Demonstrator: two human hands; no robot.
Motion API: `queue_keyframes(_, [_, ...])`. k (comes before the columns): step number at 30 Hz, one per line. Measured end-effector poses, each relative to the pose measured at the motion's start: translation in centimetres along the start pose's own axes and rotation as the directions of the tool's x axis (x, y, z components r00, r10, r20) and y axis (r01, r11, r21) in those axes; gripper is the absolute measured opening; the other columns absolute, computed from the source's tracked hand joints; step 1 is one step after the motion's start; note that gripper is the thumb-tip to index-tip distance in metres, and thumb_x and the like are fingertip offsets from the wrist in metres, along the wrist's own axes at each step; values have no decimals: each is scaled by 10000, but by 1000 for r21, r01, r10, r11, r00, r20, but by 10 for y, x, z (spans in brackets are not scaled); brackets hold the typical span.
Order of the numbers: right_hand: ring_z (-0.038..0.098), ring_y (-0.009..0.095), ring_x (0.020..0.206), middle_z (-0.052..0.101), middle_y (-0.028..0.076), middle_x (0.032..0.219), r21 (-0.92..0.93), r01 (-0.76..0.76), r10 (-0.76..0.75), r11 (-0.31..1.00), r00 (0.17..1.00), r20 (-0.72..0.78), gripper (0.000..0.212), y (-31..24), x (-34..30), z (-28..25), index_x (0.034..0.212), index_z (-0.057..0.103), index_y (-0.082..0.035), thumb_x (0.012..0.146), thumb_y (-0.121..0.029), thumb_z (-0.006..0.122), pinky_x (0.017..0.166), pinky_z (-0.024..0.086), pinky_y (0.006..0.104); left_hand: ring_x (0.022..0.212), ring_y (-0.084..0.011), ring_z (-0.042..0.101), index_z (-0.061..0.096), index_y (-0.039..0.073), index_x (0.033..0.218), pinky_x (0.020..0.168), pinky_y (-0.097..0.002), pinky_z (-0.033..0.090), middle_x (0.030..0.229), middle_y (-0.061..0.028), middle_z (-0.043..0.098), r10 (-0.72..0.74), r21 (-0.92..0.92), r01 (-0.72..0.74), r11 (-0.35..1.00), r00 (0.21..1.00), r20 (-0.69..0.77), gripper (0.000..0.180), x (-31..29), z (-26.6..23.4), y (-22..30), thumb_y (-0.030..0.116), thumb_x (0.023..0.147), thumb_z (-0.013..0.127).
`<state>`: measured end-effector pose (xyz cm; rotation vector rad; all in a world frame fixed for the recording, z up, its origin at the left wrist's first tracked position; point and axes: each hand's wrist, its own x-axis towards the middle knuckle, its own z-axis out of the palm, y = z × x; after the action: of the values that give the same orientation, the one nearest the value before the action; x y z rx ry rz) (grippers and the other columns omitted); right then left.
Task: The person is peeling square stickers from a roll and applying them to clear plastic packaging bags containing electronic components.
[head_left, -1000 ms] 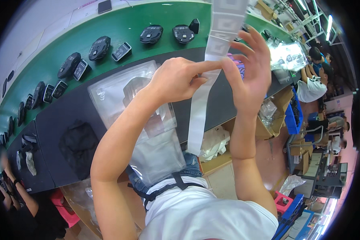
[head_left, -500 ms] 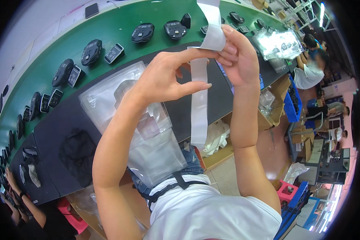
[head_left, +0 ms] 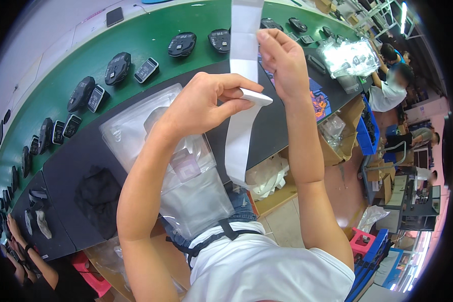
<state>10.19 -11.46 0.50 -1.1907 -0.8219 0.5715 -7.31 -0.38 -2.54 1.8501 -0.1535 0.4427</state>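
A long, glossy white strip (head_left: 244,48), paper-like with faint cross lines, hangs in front of me over the dark work surface. My right hand (head_left: 283,60) pinches its upper length at the right edge. Lower down, my left hand (head_left: 209,100) is closed with thumb and fingers on the strip, where it bends over at the fingertips. From that bend the lower length dangles toward my lap. Behind my left forearm lie clear plastic bags (head_left: 196,199) on the work surface, overhanging its near edge.
Dark computer mice (head_left: 118,69) and small dark blocks with pale faces (head_left: 146,70) line the curved green conveyor (head_left: 151,30). A black cloth (head_left: 98,196) lies left. Right are a cardboard box (head_left: 345,146), a blue bin (head_left: 370,132) and shiny plastic packs (head_left: 350,58). Co-workers sit at both sides.
My left thumb has closed against the fingers, pinching the strip. My right hand has moved slightly down and left, apart from the left hand. The strip's upper part now hangs straighter, its lower part slants.
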Motion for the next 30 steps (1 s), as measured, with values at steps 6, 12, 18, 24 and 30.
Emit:
queue_keyframes(6, [521,33,687,627,-12,824,-199,354,-393,914,895,-211,184,-10,-60,7,1044,667,15,908,-83,743,599,392,186,698,-47,637,769,-9,968,644,-224,500,767,-43,738,-78,155,87,984,995,-67,171,0,-4,-6,150,904,762])
queue_keyframes(12, [574,47,746,642,9,881,-313,342,-371,886,928,-35,204,-3,-95,8,979,646,14,835,0,791,658,447,189,550,-65,334,726,-21,793,475,-278,295,549,-5,422,31,195,-11,981,995,-99,313,-2,-6,-2,272,873,802])
queue_keyframes(18, [568,48,741,641,15,877,-310,248,-285,918,955,-79,160,1,-99,12,945,653,7,845,29,776,667,449,189,526,-83,345,706,-18,781,468,-285,305,543,-25,456,52,324,-24,946,996,-76,354,-7,-8,-11,310,855,817])
queue_keyframes(24, [578,87,816,625,66,892,-632,420,-694,651,666,-272,154,-3,-126,21,928,640,-13,850,24,767,695,438,195,736,-193,694,774,29,976,692,-325,542,851,-132,748,5,38,-2,999,997,-83,555,4,-3,-7,557,948,607])
queue_keyframes(30, [518,109,574,610,43,680,-170,287,-244,943,941,236,173,9,-189,43,814,699,-58,758,-85,861,480,343,248,599,-392,599,660,-29,678,628,-417,489,632,-226,608,286,225,-241,944,938,-194,729,0,4,4,562,1029,421])
